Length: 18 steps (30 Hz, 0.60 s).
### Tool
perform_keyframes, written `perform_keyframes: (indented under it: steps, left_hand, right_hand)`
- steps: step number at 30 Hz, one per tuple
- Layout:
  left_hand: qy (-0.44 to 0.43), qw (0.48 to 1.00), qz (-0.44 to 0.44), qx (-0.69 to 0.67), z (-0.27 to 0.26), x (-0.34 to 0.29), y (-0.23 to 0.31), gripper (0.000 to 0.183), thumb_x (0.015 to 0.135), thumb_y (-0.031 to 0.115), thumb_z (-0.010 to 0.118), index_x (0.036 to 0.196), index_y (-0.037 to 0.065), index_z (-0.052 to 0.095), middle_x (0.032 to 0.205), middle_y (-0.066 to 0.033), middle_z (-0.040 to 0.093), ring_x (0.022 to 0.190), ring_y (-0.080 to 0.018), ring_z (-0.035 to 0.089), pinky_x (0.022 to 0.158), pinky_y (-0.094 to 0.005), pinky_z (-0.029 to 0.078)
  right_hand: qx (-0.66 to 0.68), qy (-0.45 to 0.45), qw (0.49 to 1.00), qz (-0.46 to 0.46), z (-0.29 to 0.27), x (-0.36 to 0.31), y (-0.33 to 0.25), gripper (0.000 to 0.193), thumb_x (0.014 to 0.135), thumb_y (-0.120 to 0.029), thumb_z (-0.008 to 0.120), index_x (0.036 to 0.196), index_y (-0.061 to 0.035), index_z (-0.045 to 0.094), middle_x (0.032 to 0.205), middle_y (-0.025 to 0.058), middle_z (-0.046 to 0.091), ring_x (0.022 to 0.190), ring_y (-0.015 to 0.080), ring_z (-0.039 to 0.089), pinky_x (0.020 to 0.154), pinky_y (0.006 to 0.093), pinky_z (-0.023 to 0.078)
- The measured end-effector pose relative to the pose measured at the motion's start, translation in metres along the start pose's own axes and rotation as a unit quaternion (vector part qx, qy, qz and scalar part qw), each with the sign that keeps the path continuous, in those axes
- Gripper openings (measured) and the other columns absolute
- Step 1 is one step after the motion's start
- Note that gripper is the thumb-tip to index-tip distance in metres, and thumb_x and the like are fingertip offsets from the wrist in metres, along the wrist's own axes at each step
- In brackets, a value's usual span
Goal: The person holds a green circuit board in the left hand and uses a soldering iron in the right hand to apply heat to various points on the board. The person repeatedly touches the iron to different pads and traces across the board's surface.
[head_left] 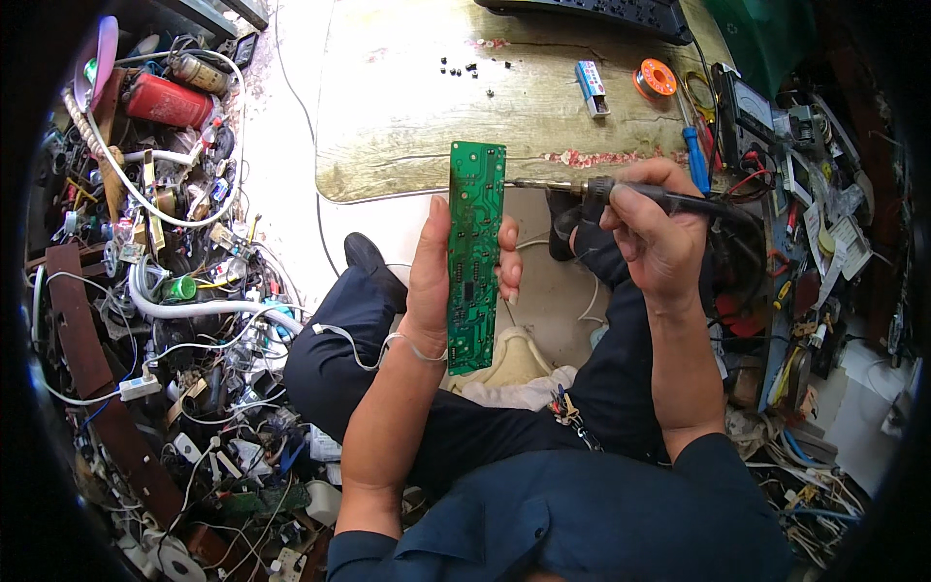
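Note:
My left hand (432,272) grips a long, narrow green circuit board (475,242) by its two long edges, thumb on the left and fingers on the right. The board stands nearly upright in the picture, above my lap, with traces and solder joints showing. A white cable hangs from its lower left side. In my right hand (664,228) is a soldering iron (635,196) with a dark handle, held like a pen. Its thin metal tip points left and ends at the upper right edge of the board; whether it touches cannot be made out.
On the wooden table (407,107) lie several small black parts (472,68), a small box (591,89), an orange solder spool (655,80) and a blue-handled screwdriver (695,155). A meter (752,105) stands at the right. Cluttered parts and cables (213,388) fill the left side.

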State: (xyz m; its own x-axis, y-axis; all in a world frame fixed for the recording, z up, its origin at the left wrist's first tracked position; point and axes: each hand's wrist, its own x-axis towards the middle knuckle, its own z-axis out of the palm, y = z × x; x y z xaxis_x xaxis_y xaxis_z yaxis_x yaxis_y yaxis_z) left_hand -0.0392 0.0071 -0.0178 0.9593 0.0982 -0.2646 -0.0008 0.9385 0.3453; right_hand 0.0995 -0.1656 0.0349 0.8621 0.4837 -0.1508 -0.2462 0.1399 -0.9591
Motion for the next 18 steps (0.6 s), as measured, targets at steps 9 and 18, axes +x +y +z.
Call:
perform_keyframes:
  steps: [9, 18]
  left_hand:
    - [-0.004, 1.000, 0.003, 0.017, -0.0006, 0.0017, -0.0015, 0.065, 0.104, 0.063, 0.035, 0.110, 0.003, 0.058, 0.096, -0.0092, 0.062, 0.068, -0.0169, 0.066, 0.057, -0.0286, 0.058]
    - [-0.017, 0.999, -0.006, 0.033, -0.0054, 0.0028, -0.0018, 0.066, 0.104, 0.063, 0.034, 0.111, 0.002, 0.057, 0.096, -0.0103, 0.063, 0.067, -0.0167, 0.066, 0.056, -0.0282, 0.058]
  right_hand:
    - [0.003, -0.006, 1.000, 0.005, -0.0010, 0.0019, -0.0003, 0.017, 0.090, -0.007, 0.068, 0.104, 0.0020, 0.063, 0.071, 0.0108, 0.068, 0.049, 0.0061, 0.054, 0.042, 0.0175, 0.036]
    - [0.007, -0.001, 1.000, 0.027, -0.0007, 0.0027, -0.0011, 0.019, 0.088, -0.009, 0.072, 0.103, 0.0005, 0.065, 0.072, 0.0091, 0.067, 0.048, 0.0060, 0.051, 0.042, 0.0194, 0.036]
